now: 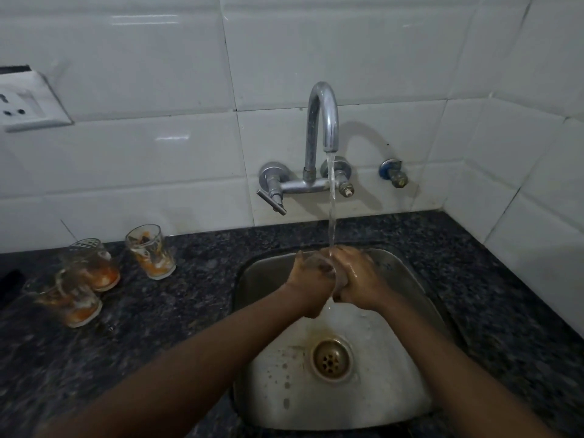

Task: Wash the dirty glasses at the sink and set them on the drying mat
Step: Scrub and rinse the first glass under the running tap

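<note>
Over the steel sink both my hands hold one clear glass under the running water. My left hand wraps the glass from the left. My right hand grips it from the right, wet and shiny. The glass is mostly hidden between the fingers. On the dark granite counter to the left stand dirty glasses with orange residue: one at the back, one with a cut pattern, and a blurred one nearest me.
A chrome wall tap arches over the sink, its lever at the left. A brass drain sits in the wet basin. A small valve is on the tiled wall, a white socket far left.
</note>
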Demonstrator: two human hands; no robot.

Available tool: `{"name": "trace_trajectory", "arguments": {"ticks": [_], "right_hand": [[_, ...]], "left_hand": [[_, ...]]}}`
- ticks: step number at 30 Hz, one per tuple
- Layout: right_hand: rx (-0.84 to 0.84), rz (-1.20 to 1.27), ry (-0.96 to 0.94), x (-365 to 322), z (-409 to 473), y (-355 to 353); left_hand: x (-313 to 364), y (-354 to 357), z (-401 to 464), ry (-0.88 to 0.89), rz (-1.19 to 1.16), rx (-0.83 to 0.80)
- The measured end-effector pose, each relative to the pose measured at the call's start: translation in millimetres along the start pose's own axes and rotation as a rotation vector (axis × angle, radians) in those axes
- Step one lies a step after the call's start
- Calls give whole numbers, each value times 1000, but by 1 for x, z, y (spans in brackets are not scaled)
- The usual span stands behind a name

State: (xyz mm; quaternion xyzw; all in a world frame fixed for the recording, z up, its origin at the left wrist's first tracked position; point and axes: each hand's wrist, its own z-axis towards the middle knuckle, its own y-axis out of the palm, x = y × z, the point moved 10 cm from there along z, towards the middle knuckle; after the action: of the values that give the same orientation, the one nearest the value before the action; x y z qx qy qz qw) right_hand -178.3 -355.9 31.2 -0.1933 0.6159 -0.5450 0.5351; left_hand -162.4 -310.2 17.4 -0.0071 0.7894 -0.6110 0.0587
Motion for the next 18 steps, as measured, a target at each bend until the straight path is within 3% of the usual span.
{"name": "trace_trajectory", "arguments": {"ticks": [3,5,8,11,13,15,18], "right_hand": [[-36,191,-7,11,-7,3],[1,347,15,16,-14,1],[25,397,91,23,-18,4],[135,-26,227,17,-22,1],[178,-163,204,1,-24,0],[64,11,126,-9,-25,11],[-162,690,141,-10,-38,23]], "left_hand": [[6,-5,-9,80,-845,-136],[0,-20,-17,135,-1170,-99],[-15,-20,-17,69,-1338,23],[-32,-25,-12,-192,-1186,392],[-46,-31,-20,-399,-1100,648],[-61,-28,-25,-516,-1107,773],[-74,-5,-18,-447,-1583,757]]}}
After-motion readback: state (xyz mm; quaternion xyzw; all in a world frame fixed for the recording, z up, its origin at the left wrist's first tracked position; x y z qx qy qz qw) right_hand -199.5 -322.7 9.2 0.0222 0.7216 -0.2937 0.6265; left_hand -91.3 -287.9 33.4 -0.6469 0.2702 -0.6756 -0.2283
